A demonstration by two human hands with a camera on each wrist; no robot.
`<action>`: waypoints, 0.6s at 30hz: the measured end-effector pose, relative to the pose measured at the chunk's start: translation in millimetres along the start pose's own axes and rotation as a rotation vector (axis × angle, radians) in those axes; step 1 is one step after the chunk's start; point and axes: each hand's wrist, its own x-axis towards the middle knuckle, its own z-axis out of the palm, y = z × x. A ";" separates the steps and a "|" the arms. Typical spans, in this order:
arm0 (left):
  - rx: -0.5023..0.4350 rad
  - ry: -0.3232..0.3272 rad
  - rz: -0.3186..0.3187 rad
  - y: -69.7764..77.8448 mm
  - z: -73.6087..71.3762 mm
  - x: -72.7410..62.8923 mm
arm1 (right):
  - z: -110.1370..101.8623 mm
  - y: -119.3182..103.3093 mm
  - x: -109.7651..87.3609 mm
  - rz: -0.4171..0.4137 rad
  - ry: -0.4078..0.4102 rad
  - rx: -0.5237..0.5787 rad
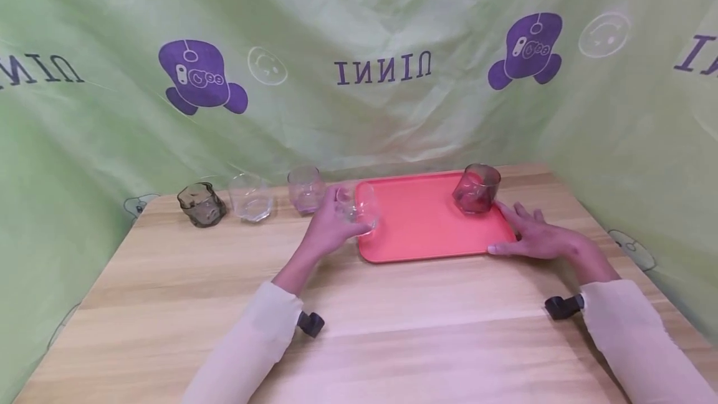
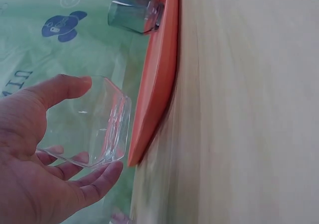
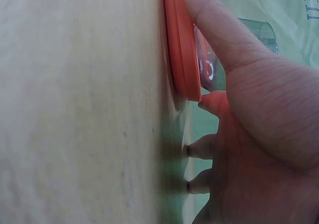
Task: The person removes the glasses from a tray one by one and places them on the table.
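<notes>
My left hand (image 1: 330,224) grips a clear drinking glass (image 1: 366,207), thumb on one side and fingers on the other. That glass (image 2: 89,122) is at the left end of the red tray (image 1: 421,223), its base towards the table; whether it touches the tray I cannot tell. A dark-tinted glass (image 1: 477,189) stands upright on the tray near its right end. My right hand (image 1: 535,237) rests at the tray's right front corner with fingers spread. In the right wrist view its thumb (image 3: 219,25) lies along the tray's edge, while other fingertips reach down by the tabletop.
Left of the tray, a row of glasses stands near the table's back edge: a smoky dark one (image 1: 202,206), a clear one (image 1: 251,198) and a faintly purple one (image 1: 306,191). A green printed cloth (image 1: 381,123) hangs behind the wooden table (image 1: 348,329).
</notes>
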 end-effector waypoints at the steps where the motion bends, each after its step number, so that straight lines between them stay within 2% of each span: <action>1: 0.007 0.006 -0.006 -1.7 -4.2 -2.9 | 1.6 -0.8 1.0 -0.002 -0.002 0.002; 10: 0.093 0.012 0.043 -8.7 -41.4 -18.1 | 4.8 -0.5 1.1 -0.002 -0.001 0.005; 18: 0.101 0.066 -0.001 -17.3 -74.6 -35.2 | 5.2 -0.1 2.5 -0.019 0.002 0.010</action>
